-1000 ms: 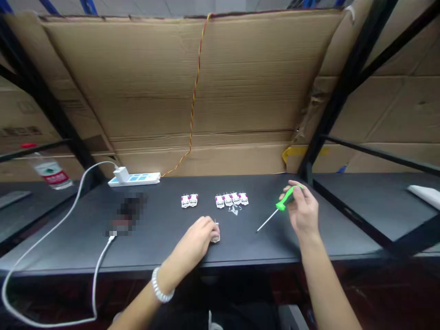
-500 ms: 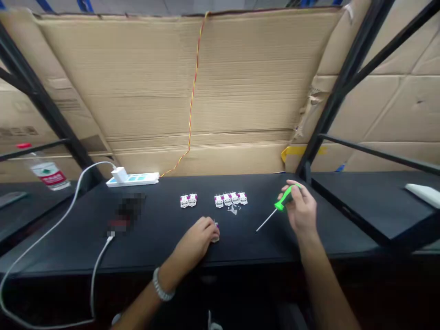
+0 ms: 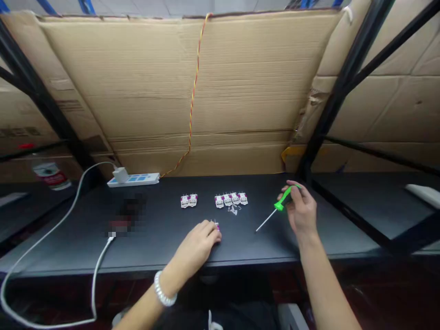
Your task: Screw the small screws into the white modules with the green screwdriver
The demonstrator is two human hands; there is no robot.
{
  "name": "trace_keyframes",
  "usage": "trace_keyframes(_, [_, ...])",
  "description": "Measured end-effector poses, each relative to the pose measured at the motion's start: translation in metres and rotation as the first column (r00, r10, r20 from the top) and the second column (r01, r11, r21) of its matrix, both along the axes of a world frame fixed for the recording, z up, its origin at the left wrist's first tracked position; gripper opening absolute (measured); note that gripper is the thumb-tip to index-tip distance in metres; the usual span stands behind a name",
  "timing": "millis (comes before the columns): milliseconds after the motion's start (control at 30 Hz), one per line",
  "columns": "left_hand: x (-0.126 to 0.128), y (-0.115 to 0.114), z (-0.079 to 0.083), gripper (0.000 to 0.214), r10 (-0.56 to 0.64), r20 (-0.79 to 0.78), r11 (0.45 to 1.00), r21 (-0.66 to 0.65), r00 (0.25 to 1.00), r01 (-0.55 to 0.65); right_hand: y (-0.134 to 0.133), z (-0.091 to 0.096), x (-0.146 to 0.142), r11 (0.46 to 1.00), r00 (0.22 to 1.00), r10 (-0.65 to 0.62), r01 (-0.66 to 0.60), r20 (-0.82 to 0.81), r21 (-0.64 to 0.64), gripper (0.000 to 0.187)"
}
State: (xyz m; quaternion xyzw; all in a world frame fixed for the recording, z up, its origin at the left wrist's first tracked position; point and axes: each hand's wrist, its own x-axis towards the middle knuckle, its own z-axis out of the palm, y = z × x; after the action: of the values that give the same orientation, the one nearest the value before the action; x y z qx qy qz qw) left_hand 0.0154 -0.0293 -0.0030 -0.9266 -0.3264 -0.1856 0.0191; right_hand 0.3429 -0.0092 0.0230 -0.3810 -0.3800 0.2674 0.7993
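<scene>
My right hand (image 3: 302,208) is closed round the green and black handle of a screwdriver (image 3: 283,198), whose thin shaft slants down to the left above the black table. My left hand (image 3: 201,240) is closed over a small white and purple part (image 3: 217,225) near the table's front edge; the fingers cover most of it. Behind that hand stands a row of several similar white and purple parts (image 3: 231,199), with a small pile of screws and little pieces (image 3: 233,210) just in front. Two more such parts (image 3: 189,200) sit side by side farther left.
A white power strip (image 3: 134,179) with a plugged-in charger lies at the back left. Its white cable (image 3: 77,192) loops over the table's left side to a pixelated dark object (image 3: 127,215). Black metal frame posts (image 3: 326,110) and a cardboard wall (image 3: 240,91) enclose the table.
My left hand has shifted slightly, its fingers reaching a little farther over the small part. My right hand and the screwdriver stay almost in place.
</scene>
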Motion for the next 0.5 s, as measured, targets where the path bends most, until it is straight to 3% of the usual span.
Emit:
trace_keyframes(100, [0.0,0.0,-0.004,0.018,0.01,0.022,1.0,-0.002,1.0,-0.01,0.0,0.0,-0.001,1.0,1.0,0.012,-0.012,-0.012,0.004,0.043])
trace_keyframes(267, [-0.002,0.0,-0.007,0.019,-0.011,0.191,0.995,-0.095,0.982,0.03,0.001,0.001,-0.001,1.0,1.0,0.002,-0.002,-0.007,-0.001,0.043])
trace_keyframes(433, [-0.008,-0.001,0.003,0.02,0.018,0.296,0.975,-0.219,0.955,0.05,-0.002,0.003,-0.008,0.999,1.0,0.03,-0.03,0.01,0.019,0.045])
trace_keyframes(500, [-0.013,-0.001,0.009,0.033,0.035,0.315,0.965,-0.259,0.948,0.051,-0.005,0.006,-0.018,0.997,0.996,0.081,-0.081,0.044,0.015,0.046])
